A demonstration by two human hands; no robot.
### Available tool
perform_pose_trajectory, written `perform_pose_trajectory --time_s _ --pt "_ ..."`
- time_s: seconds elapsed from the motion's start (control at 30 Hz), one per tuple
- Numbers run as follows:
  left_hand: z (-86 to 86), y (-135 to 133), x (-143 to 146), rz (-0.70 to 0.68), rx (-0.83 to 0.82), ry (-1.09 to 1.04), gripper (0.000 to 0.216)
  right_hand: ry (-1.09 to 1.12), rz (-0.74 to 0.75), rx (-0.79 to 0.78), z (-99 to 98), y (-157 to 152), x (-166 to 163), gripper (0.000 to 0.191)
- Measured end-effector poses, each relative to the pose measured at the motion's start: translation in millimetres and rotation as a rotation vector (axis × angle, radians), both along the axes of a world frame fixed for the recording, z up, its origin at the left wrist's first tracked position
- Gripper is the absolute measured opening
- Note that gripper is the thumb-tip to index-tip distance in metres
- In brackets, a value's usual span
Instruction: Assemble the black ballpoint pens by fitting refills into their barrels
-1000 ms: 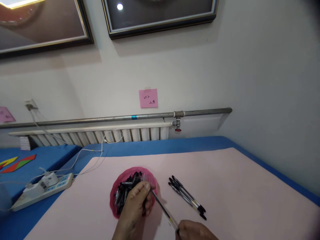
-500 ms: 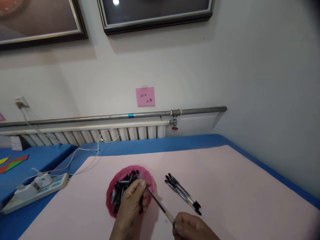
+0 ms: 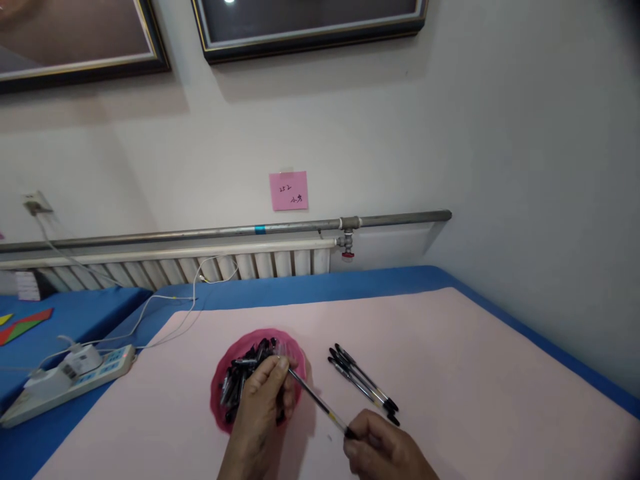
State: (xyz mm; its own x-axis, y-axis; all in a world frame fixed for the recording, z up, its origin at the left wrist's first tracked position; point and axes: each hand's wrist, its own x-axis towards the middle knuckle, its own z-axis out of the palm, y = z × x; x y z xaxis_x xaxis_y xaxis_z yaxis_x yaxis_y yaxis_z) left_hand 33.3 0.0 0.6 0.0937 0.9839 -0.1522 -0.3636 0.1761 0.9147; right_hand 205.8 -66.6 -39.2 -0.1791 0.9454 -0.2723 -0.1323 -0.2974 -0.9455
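Note:
A clear-barrelled pen slants between my two hands above the pink sheet. My left hand is closed, pinching the pen's far end over the bowl. At its near end, the fingers of my right hand are closed around the black end piece. Beneath and behind my left hand is a pink scalloped bowl filled with black pen parts, partly covered by that hand. To the right, a small group of pens with black ends lies side by side on the sheet.
A pink sheet covers the blue table. At the left lies a white power strip with plugs and a cable. Behind the table run a radiator and a metal pipe. A tiny scrap rests near my right hand.
My right hand has turned slightly and risen a little, showing more of the pen's black end. My left hand keeps its pinch. The whole view has shifted slightly.

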Motion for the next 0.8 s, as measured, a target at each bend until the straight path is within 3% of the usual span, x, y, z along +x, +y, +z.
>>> perform_pose_trajectory --time_s 0.2,0.37,0.43,0.53,0.67,0.73,0.8 --pt "-2.1 1 0 0.001 -0.002 -0.016 0.034 0.104 0.156 -0.078 -0.7 2 0 0.047" --pt "-4.2 2 0 0.015 -0.006 -0.045 0.031 -0.138 -0.053 0.083 0.1 0 -2 0.017" --pt "-5.8 4 -1 0.013 0.005 -0.056 0.031 -0.104 -0.027 0.057 2.5 -1 -3 0.013" --pt "-6.0 6 -6 0.027 0.007 -0.06 0.032 -0.072 0.052 0.017 6.1 -1 -3 0.013" --pt "-3.6 9 -12 0.123 -0.014 -0.076 0.036 -0.239 -0.059 0.107 11.3 1 2 0.015" --pt "-3.9 7 -9 0.099 -0.017 -0.068 0.035 -0.215 -0.065 0.165 13.1 1 3 0.017" --pt "-5.6 4 0 0.027 -0.032 -0.039 0.035 -0.161 0.029 0.197 12.4 0 4 0.021"
